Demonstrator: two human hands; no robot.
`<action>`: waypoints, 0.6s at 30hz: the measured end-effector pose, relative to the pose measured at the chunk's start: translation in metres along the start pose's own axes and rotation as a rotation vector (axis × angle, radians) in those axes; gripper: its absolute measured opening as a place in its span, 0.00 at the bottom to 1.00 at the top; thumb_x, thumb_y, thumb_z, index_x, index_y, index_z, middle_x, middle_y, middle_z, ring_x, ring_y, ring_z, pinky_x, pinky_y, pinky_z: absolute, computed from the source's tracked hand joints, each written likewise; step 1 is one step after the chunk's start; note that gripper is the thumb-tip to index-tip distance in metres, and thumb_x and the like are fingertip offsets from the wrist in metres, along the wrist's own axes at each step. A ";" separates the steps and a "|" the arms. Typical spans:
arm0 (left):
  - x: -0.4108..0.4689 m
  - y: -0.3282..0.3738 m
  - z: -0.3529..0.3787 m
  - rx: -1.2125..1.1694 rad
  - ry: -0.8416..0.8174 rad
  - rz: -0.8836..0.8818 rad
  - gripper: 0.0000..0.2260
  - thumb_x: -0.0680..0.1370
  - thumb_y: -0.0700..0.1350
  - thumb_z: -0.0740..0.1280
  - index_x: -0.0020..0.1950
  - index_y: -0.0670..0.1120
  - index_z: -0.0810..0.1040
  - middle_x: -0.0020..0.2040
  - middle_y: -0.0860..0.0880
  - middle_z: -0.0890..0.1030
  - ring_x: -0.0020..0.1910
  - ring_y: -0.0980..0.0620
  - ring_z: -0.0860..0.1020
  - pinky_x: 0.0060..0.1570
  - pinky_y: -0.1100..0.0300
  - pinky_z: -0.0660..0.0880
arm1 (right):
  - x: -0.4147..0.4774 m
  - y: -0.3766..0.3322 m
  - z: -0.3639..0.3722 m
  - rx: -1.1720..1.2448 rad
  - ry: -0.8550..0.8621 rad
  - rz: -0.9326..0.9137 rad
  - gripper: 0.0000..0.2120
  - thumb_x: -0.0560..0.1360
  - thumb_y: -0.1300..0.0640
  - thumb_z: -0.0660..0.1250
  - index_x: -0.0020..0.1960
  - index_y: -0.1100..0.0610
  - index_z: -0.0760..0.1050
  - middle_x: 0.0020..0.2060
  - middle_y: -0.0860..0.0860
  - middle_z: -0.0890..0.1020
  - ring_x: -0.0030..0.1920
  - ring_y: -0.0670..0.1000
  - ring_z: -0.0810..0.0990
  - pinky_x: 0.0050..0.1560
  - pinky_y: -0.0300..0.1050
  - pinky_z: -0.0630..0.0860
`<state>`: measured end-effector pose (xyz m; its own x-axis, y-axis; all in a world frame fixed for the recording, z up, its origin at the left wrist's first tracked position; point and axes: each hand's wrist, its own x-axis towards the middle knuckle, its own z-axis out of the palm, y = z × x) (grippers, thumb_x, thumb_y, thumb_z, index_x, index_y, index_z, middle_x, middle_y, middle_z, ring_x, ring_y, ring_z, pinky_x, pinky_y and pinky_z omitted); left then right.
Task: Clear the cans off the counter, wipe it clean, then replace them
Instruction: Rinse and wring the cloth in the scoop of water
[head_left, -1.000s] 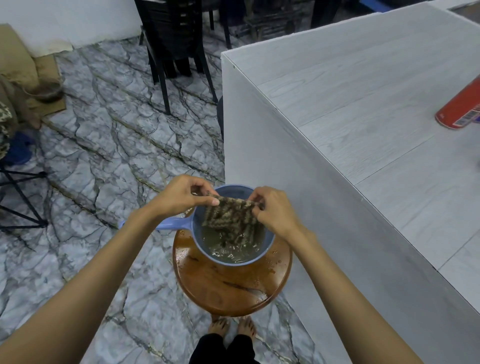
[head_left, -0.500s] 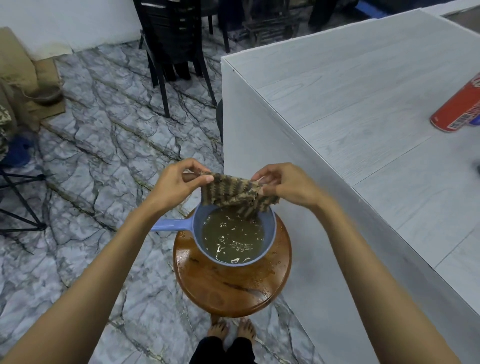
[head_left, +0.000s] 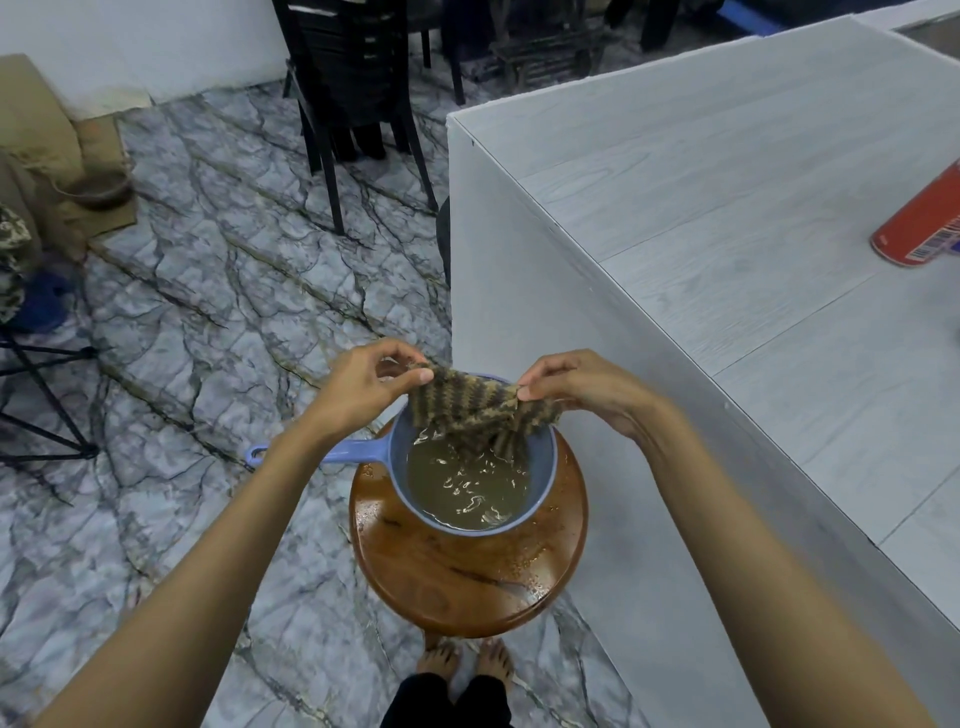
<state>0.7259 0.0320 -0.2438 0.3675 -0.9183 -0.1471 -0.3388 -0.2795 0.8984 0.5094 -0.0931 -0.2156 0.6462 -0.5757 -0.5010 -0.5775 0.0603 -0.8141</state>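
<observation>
A wet striped brown cloth hangs stretched over a blue dipper of murky water. My left hand pinches its left corner and my right hand pinches its right corner. The cloth's lower edge droops to the water. The dipper stands on a round wooden stool beside the white counter. One red can stands on the counter at the right edge of the view, partly cut off.
The counter's corner and side panel rise just right of the stool. Black chairs stand behind on the marble floor. A black folding stand and a bowl on cardboard are at the left. My bare feet are under the stool.
Both hands have lifted the cloth out of the water and spread it wide above the dipper; the water now ripples.
</observation>
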 end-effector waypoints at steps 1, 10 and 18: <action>0.001 -0.001 0.000 0.023 0.000 0.021 0.04 0.72 0.45 0.70 0.40 0.53 0.77 0.47 0.51 0.81 0.50 0.53 0.78 0.49 0.58 0.74 | 0.001 -0.002 0.002 0.027 0.019 0.028 0.03 0.69 0.58 0.71 0.37 0.53 0.79 0.36 0.47 0.80 0.40 0.44 0.76 0.39 0.35 0.70; 0.001 -0.007 0.002 0.086 0.000 0.107 0.03 0.74 0.44 0.69 0.45 0.52 0.77 0.43 0.58 0.78 0.45 0.60 0.76 0.42 0.64 0.70 | 0.002 -0.005 0.014 -0.166 0.194 -0.128 0.04 0.75 0.58 0.65 0.44 0.55 0.78 0.39 0.45 0.77 0.42 0.44 0.74 0.42 0.38 0.68; 0.000 0.013 -0.001 -0.095 -0.004 0.046 0.03 0.74 0.42 0.68 0.45 0.49 0.77 0.42 0.54 0.81 0.42 0.61 0.79 0.45 0.71 0.73 | -0.002 -0.014 0.008 -0.215 0.264 -0.191 0.04 0.76 0.57 0.64 0.48 0.54 0.76 0.45 0.53 0.83 0.42 0.45 0.75 0.41 0.36 0.69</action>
<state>0.7224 0.0286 -0.2320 0.3500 -0.9307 -0.1063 -0.2714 -0.2094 0.9394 0.5198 -0.0859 -0.2058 0.6176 -0.7519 -0.2307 -0.5690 -0.2246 -0.7911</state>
